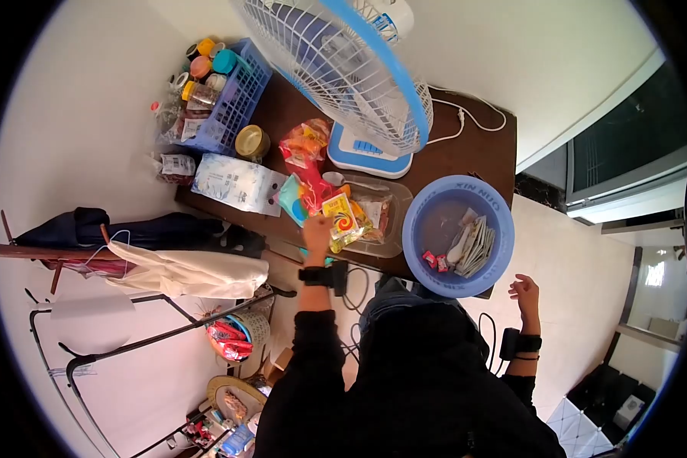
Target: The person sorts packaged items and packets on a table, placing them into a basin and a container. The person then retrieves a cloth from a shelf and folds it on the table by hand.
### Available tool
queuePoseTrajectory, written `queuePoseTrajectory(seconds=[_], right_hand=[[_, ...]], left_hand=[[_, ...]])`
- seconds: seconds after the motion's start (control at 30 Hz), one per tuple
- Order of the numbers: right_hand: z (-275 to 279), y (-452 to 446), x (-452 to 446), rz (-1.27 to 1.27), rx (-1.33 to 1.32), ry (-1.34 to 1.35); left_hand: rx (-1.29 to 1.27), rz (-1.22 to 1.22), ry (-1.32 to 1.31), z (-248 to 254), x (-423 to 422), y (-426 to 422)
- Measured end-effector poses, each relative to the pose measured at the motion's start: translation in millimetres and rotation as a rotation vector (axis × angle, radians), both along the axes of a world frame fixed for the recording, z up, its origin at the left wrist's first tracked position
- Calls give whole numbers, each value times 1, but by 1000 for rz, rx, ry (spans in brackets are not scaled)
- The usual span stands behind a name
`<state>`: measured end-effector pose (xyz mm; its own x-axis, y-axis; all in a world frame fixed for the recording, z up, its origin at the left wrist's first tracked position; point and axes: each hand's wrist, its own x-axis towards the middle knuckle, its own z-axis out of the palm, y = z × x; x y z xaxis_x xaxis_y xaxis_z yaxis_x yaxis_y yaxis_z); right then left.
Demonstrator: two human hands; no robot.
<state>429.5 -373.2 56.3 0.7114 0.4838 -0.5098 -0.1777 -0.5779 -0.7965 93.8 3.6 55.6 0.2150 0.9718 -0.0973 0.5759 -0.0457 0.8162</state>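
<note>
My left hand (pixel 317 233) is over the near side of the table, its fingers closed at the edge of a yellow packet (pixel 340 214) with a red and black swirl. Beneath and beside that packet, a clear plastic tray (pixel 390 238) holds several snack packets. A red plastic bag (pixel 307 162) and a light teal packet (pixel 291 200) lie just beyond the same hand. My right hand (pixel 524 291) hangs in the air beside the blue basin (pixel 415 263), fingers apart and slightly bent, with nothing in it. Inside the basin are several pale flat packets (pixel 475 248) and small red packets (pixel 435 261).
A white and blue fan (pixel 370 156) stands at the back, its cable (pixel 481 103) trailing right. Left of it are a blue basket (pixel 240 95) of jars, a yellow-lidded jar (pixel 251 142) and a tissue pack (pixel 233 183). A clothes rack (pixel 91 357) stands at left.
</note>
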Motion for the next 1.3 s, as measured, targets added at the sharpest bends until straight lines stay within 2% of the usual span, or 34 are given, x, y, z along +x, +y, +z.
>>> queuePoseTrajectory(seconds=[0.03, 0.07, 0.17, 0.3, 0.33, 0.4, 0.47, 0.53, 0.6, 0.67, 0.73, 0.77, 0.83, 0.93, 1.03, 1.1, 1.13, 1.2, 1.3], right_hand=[[-1, 1, -1, -3, 2, 1], [-3, 4, -1, 1, 22, 9], [-5, 13, -1, 23, 52, 10], [-3, 26, -2, 78, 64, -20], [-1, 28, -2, 97, 64, -33], [6, 29, -4, 92, 64, -59], [7, 27, -6, 86, 76, -74], [5, 22, -7, 66, 81, -67], [0, 14, -8, 46, 81, -64], [-1, 9, -10, 27, 72, -74], [0, 6, -12, -7, 71, -70], [2, 6, -12, -2, 55, -85], [1, 11, -12, 54, 16, -225], [12, 47, -23, 152, -19, -414], [5, 89, -32, 469, 41, -863], [0, 119, -43, 598, 95, -1003], [-4, 130, -49, 597, 101, -1001], [-13, 148, -59, 839, -45, -1070], [-35, 155, -66, 935, -180, -1084]], left_hand=[[-21, 97, 143, -14, -18, 10], [-20, 91, 144, -31, -31, 17], [-376, 275, -65, -58, -40, 21], [-415, 150, -18, -35, 0, 8], [-424, 126, -23, -45, 2, 9], [-274, 48, -59, -71, -4, 14], [-344, 78, 27, -60, 2, 15], [-299, 66, 391, -62, 0, 23], [-317, -116, 667, -49, 1, 32], [-467, 99, 135, -28, 1, 25], [-506, 86, -286, -30, -7, 30], [-516, 72, -285, -29, -4, 27], [-400, 56, -448, 10, 8, 10], [-371, 27, -477, 21, 18, 0], [-463, -63, -530, 41, 40, -20], [-465, -87, -550, 31, 47, -27], [-468, -109, -575, 36, 55, -34], [-442, -113, -560, 42, 68, -50], [-578, -188, -617, 37, 84, -72]])
